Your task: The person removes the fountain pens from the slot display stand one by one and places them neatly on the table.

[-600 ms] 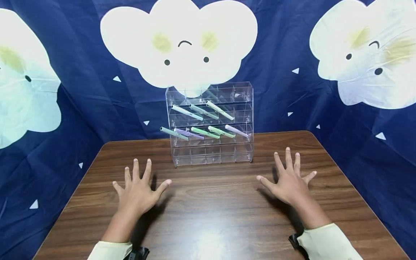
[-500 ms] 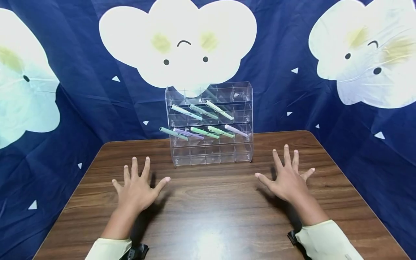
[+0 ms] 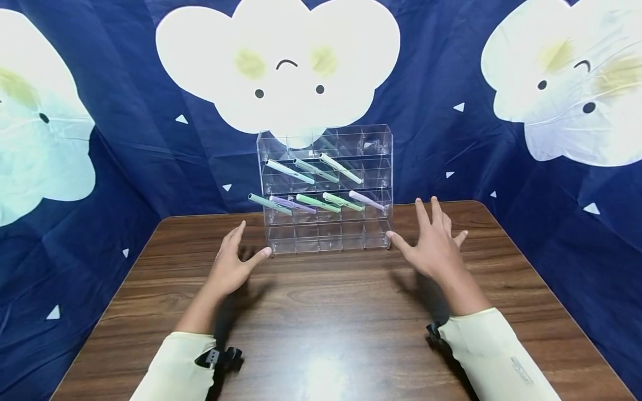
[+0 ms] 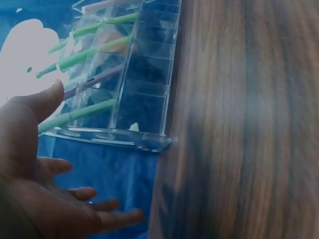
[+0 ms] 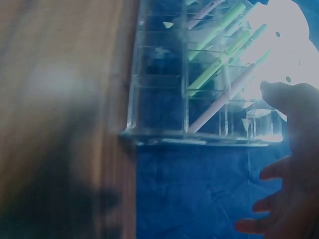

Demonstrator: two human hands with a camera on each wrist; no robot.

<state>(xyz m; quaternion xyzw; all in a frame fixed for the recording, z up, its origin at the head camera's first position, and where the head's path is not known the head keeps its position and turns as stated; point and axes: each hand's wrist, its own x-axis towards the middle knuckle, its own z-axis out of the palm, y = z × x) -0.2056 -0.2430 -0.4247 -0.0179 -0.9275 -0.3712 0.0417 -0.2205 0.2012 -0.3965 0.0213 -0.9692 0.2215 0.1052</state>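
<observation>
A clear acrylic rack (image 3: 326,236) with rows of small compartments stands at the back of the wooden table (image 3: 326,323). Several pastel pens (image 3: 317,203) in green, mint, lilac and pink stick out of its middle rows. My left hand (image 3: 232,266) is open beside the rack's lower left corner, thumb close to it. At the lower right corner my right hand (image 3: 432,239) is open too, thumb near the rack's edge. In the left wrist view the rack (image 4: 144,107) lies just past my open left hand (image 4: 35,164). The right wrist view shows the rack (image 5: 164,99) beside my right hand (image 5: 286,164).
A dark blue cloth with white cloud faces (image 3: 276,61) hangs behind and around the table. The table's left, right and far edges lie close to the cloth.
Both hands have lifted off the table and moved forward and inward, from the middle of the table to either side of the rack's base. The rack and pens have not moved.
</observation>
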